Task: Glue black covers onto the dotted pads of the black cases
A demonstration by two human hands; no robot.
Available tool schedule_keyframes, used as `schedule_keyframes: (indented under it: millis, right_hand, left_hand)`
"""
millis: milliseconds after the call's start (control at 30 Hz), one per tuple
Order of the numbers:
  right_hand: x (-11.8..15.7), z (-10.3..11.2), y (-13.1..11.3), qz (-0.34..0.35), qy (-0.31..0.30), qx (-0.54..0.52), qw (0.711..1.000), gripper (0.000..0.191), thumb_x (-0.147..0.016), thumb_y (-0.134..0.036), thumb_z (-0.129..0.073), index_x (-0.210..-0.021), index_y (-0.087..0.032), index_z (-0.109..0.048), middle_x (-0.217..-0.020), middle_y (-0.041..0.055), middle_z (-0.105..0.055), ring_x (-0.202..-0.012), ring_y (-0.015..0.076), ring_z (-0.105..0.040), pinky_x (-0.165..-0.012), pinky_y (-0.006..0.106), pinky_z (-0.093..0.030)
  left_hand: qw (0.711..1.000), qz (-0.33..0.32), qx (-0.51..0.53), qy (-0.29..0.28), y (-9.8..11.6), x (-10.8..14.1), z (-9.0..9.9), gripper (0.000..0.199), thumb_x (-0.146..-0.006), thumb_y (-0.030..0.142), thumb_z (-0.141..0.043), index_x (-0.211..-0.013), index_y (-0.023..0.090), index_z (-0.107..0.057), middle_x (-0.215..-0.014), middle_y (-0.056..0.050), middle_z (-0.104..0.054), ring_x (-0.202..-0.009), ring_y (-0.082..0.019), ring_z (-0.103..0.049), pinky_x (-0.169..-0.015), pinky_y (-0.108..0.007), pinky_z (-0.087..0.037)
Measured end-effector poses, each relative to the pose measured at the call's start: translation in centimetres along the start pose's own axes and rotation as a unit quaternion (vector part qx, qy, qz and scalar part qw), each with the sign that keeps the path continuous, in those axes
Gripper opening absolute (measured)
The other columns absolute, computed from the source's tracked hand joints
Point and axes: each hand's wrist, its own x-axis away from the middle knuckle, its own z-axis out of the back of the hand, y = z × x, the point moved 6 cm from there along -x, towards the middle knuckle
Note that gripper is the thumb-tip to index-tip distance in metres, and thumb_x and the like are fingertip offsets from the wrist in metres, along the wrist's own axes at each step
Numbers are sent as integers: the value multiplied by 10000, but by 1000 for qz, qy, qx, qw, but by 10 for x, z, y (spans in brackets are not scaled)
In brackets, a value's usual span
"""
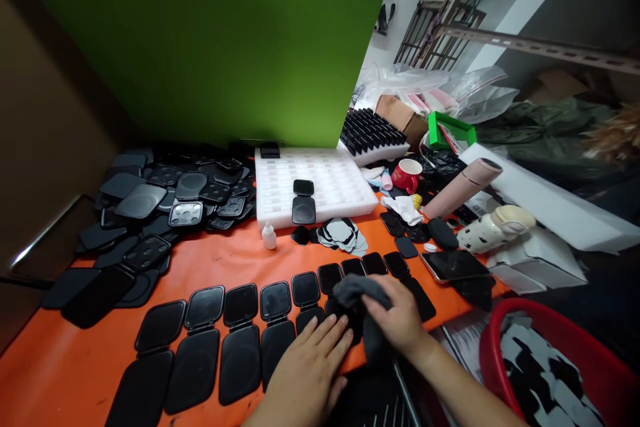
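Observation:
A row of black hinged compact cases [240, 363] lies unfolded along the front of the orange table, each with a smaller glossy half above a larger matte half. Toward the right end of the row, my left hand [313, 363] rests with its fingers stretched out on one of the cases. My right hand [400, 313] grips a dark grey cloth [357, 288] over the cases beside my left fingertips. Part of the cloth hangs down below that hand. The case under the hands and cloth is mostly hidden.
Black case parts [175, 193] are piled at the left. Behind the row stand a white foam tray [325, 173], a small dropper bottle [269, 237] and stacked pale pieces [343, 235]. A phone [457, 265], red mug [406, 175], pink bottle [463, 188] and red basin [493, 340] are at right.

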Motion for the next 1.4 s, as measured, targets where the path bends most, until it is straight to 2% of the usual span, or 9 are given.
schedule_keyframes:
  millis: [100,267,467,633,733,900,1200,1300,1400]
  right_hand:
    - [-11,21,7,-5,18,71,997,357,-810,-329,-513,-1150,-224,-537,-1169,96,-564,-1085,249,-505,-936,411,-380]
    - [-18,-26,12,33,-185,109,976,268,-772,-368,-557,-964,-200,-639,-1252,81,-526,-1203,261,-411,-979,432,-333]
    - [-12,-39,13,34,-116,86,989,105,-726,-284,-591,-782,-197,-611,-983,67,-653,-927,221,-573,-842,370,-410]
    - [-14,1,30,-64,-33,7,997,219,-825,-338,-454,-702,-195,-566,-650,15,-596,-629,160,-566,-604,260,-447]
    - [-18,32,44,-83,56,62,993,201,-808,-328,-461,-890,-196,-589,-847,54,-639,-791,198,-587,-721,300,-458]
    - [-16,3,53,-20,-120,198,973,449,-765,-277,-477,-1212,-245,-500,-1273,70,-502,-1150,260,-447,-938,433,-338]
    - [-4,5,45,-4,-46,130,990,195,-812,-346,-494,-757,-202,-614,-773,60,-628,-778,208,-562,-729,333,-427]
    - [-7,25,61,-52,40,170,983,246,-842,-368,-447,-912,-192,-605,-970,97,-620,-928,237,-543,-812,364,-411]
    - [-8,18,73,-64,0,252,966,306,-831,-387,-457,-1041,-200,-576,-1187,98,-545,-1080,273,-475,-873,409,-373]
  left_hand:
    - [1000,17,7,-2,1,-2,-3,626,-822,266,-485,-1383,279,-208,-1443,19,-269,-1281,-217,-299,-1058,-420,-217]
    - [999,39,28,11,7,-16,-1,554,-833,408,-477,-1348,283,-316,-1403,-10,-356,-1261,-240,-321,-1058,-432,-201]
    - [1000,9,-1,-1,12,-24,-9,547,-864,412,-414,-1372,288,-256,-1439,15,-279,-1315,-233,-214,-1066,-470,-151]
    - [1000,5,-5,3,12,-22,-13,541,-878,419,-385,-1380,305,-219,-1448,44,-247,-1313,-224,-222,-1061,-478,-169]
    - [1000,5,-6,8,12,-22,-11,551,-873,402,-410,-1380,311,-217,-1450,42,-242,-1310,-231,-232,-1058,-475,-185]
    - [1000,5,-6,8,12,-23,-9,547,-875,395,-410,-1380,319,-212,-1445,48,-253,-1304,-224,-251,-1056,-466,-203]
    - [1000,14,-2,1,10,-24,-13,534,-885,373,-390,-1382,317,-202,-1456,48,-218,-1315,-226,-218,-1050,-492,-195]
    - [1000,14,7,-2,10,-23,-13,547,-876,342,-411,-1382,313,-205,-1458,41,-213,-1318,-229,-210,-1054,-495,-184]
    - [999,22,23,-8,10,-23,-12,524,-875,353,-412,-1370,322,-241,-1455,41,-225,-1320,-224,-207,-1061,-494,-174]
